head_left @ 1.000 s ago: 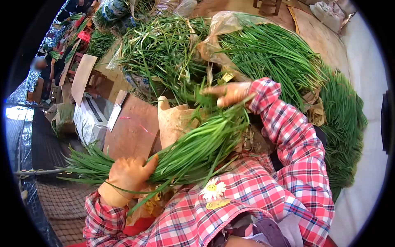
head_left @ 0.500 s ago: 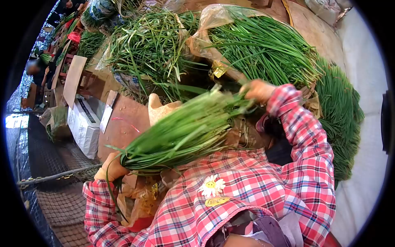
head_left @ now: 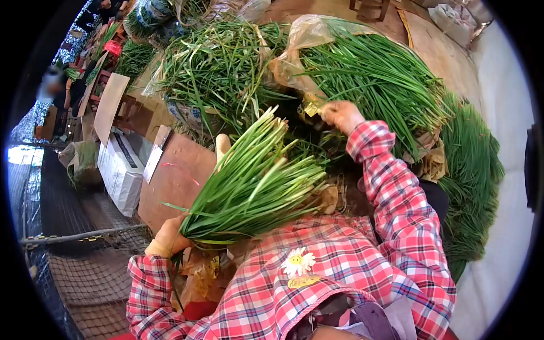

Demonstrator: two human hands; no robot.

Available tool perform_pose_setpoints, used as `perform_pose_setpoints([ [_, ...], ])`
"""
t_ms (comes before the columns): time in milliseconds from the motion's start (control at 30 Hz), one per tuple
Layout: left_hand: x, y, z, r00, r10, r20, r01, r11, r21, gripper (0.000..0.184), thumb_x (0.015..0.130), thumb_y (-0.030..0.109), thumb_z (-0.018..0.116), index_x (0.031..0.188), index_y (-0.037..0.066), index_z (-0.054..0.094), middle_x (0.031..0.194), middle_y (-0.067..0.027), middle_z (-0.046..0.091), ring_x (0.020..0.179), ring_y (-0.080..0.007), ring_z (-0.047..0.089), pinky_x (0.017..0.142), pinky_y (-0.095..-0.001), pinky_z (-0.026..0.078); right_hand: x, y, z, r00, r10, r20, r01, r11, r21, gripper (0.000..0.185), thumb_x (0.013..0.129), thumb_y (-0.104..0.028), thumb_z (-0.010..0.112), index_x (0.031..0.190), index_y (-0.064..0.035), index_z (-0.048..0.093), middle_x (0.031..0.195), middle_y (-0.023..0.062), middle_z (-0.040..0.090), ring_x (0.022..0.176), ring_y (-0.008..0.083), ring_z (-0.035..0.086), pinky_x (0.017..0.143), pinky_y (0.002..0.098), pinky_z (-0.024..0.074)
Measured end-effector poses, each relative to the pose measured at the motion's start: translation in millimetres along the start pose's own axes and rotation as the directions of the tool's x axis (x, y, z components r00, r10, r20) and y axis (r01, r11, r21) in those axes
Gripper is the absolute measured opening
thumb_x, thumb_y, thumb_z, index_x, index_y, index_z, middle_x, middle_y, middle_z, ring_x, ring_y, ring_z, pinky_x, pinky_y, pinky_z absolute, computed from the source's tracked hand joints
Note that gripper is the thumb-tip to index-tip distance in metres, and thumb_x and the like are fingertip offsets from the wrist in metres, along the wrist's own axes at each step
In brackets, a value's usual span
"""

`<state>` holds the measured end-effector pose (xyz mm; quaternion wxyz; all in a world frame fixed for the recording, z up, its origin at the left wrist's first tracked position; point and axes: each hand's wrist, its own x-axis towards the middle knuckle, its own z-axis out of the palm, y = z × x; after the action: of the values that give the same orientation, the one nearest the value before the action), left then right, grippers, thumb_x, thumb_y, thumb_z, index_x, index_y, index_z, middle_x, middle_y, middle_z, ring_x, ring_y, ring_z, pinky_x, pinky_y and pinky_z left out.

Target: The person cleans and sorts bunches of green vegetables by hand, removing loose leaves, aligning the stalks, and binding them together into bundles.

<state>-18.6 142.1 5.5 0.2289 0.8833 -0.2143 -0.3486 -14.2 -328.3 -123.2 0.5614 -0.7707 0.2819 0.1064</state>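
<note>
My left hand (head_left: 171, 235) is closed round one end of a bunch of garlic chives (head_left: 258, 184), whose pale stalk ends fan out up and to the right, in front of my chest. My right hand (head_left: 343, 117) is apart from the bunch, above its right side. Its fingers are curled together, and whatever they hold is too hard to make out. Just beyond that hand lies a big pile of garlic chives (head_left: 371, 71) partly in a clear plastic bag (head_left: 309, 34). A heap of loose, tangled leaves (head_left: 218, 68) lies left of it.
More chives (head_left: 470, 175) stand packed along the right beside a white sheet (head_left: 510, 119). On the left are a white box (head_left: 120, 170), a brown board (head_left: 170, 187), a rope (head_left: 85, 237) and dark netting (head_left: 96, 277). Another person (head_left: 59, 93) is at the far left.
My right hand has come away from the bunch's stalk ends, moving up and slightly left. The bunch has spread into a fan and tilts more upright in my left hand.
</note>
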Motion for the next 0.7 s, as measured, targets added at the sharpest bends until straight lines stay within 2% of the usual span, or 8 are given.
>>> perform_pose_setpoints([
  [67, -0.6, -13.7, -0.3, 0.996, -0.086, 0.012, 0.085, 0.996, 0.036, 0.048, 0.069, 0.012, 0.072, 0.112, 0.000, 0.055, 0.093, -0.0127, 0.065, 0.085, -0.0209, 0.062, 0.078, -0.0280, 0.047, 11.1, -19.3, 3.2, 0.843, -0.530, 0.086, 0.534, 0.845, -0.022, 0.032, 0.083, -0.009, 0.055, 0.115, -0.0124, 0.059, 0.111, 0.0061, 0.061, 0.099, 0.0203, 0.057, 0.088, 0.0295, 0.0442],
  [167, 4.4, -29.9, 0.9, 0.996, -0.086, 0.026, 0.085, 0.996, 0.036, 0.044, 0.066, 0.016, 0.072, 0.107, 0.003, 0.058, 0.093, -0.0182, 0.063, 0.088, -0.0297, 0.062, 0.077, -0.0321, 0.048, 25.6, -56.7, 35.6, 0.552, -0.748, 0.369, 0.830, 0.537, -0.153, 0.055, 0.077, -0.009, 0.060, 0.129, -0.0185, 0.044, 0.126, 0.0125, 0.048, 0.119, 0.0282, 0.043, 0.103, 0.0332, 0.0324],
  [333, 0.4, -25.9, 3.2, 0.998, -0.052, 0.031, 0.048, 0.993, 0.112, 0.044, 0.068, 0.017, 0.070, 0.107, 0.002, 0.058, 0.092, -0.0202, 0.063, 0.090, -0.0338, 0.060, 0.076, -0.0342, 0.048, 23.4, -90.4, 79.6, 0.762, -0.219, 0.609, 0.638, 0.416, -0.648, 0.034, 0.078, -0.023, 0.058, 0.111, -0.0282, 0.060, 0.104, 0.0075, 0.061, 0.095, 0.0274, 0.059, 0.081, 0.0393, 0.0465],
  [500, 3.6, -29.7, 9.1, 0.999, -0.032, 0.037, 0.031, 0.999, 0.005, 0.048, 0.070, 0.022, 0.069, 0.111, 0.001, 0.055, 0.092, -0.0222, 0.062, 0.090, -0.0358, 0.059, 0.076, -0.0350, 0.048, 26.8, -65.1, 70.2, 0.908, -0.299, 0.293, 0.418, 0.603, -0.679, 0.025, 0.083, -0.030, 0.055, 0.095, -0.0110, 0.065, 0.092, 0.0131, 0.063, 0.088, 0.0306, 0.060, 0.078, 0.0382, 0.0463],
  [567, 4.9, -11.3, 13.7, 0.999, 0.026, 0.032, -0.016, 0.962, -0.272, 0.046, 0.071, 0.019, 0.068, 0.112, 0.001, 0.054, 0.097, -0.0173, 0.063, 0.090, -0.0278, 0.060, 0.079, -0.0337, 0.047, 29.9, -35.8, 44.6, 0.917, -0.392, 0.073, 0.372, 0.776, -0.508, 0.031, 0.085, -0.035, 0.051, 0.096, -0.0094, 0.065, 0.093, 0.0166, 0.063, 0.089, 0.0330, 0.059, 0.080, 0.0384, 0.0456],
  [600, 2.6, -11.3, 14.7, 0.999, 0.033, 0.034, -0.019, 0.940, -0.341, 0.046, 0.072, 0.018, 0.068, 0.112, 0.001, 0.054, 0.098, -0.0160, 0.063, 0.091, -0.0257, 0.060, 0.080, -0.0333, 0.046, 26.5, -32.7, 31.0, 0.997, -0.036, -0.066, 0.002, 0.889, -0.458, 0.034, 0.088, -0.036, 0.046, 0.098, -0.0107, 0.065, 0.096, 0.0165, 0.063, 0.089, 0.0328, 0.060, 0.078, 0.0387, 0.0460],
  [667, -0.4, -14.5, 15.3, 0.993, 0.053, 0.101, -0.021, 0.955, -0.295, 0.046, 0.071, 0.016, 0.069, 0.112, 0.000, 0.054, 0.101, -0.0125, 0.063, 0.091, -0.0207, 0.060, 0.082, -0.0322, 0.046, 49.1, 52.4, 16.3, 0.940, -0.305, -0.151, 0.121, 0.714, -0.690, 0.033, 0.089, -0.028, 0.043, 0.099, -0.0059, 0.065, 0.099, 0.0155, 0.064, 0.087, 0.0267, 0.063, 0.073, 0.0384, 0.0499],
  [700, 1.1, -16.9, 15.0, 0.985, 0.062, 0.160, -0.033, 0.983, -0.178, 0.047, 0.070, 0.014, 0.070, 0.112, 0.000, 0.054, 0.102, -0.0102, 0.063, 0.091, -0.0177, 0.058, 0.083, -0.0314, 0.045, 79.5, 106.7, 20.3, 0.999, -0.029, -0.014, 0.000, 0.445, -0.896, 0.032, 0.088, -0.025, 0.044, 0.097, -0.0028, 0.065, 0.101, 0.0144, 0.064, 0.088, 0.0271, 0.063, 0.074, 0.0394, 0.0515],
])
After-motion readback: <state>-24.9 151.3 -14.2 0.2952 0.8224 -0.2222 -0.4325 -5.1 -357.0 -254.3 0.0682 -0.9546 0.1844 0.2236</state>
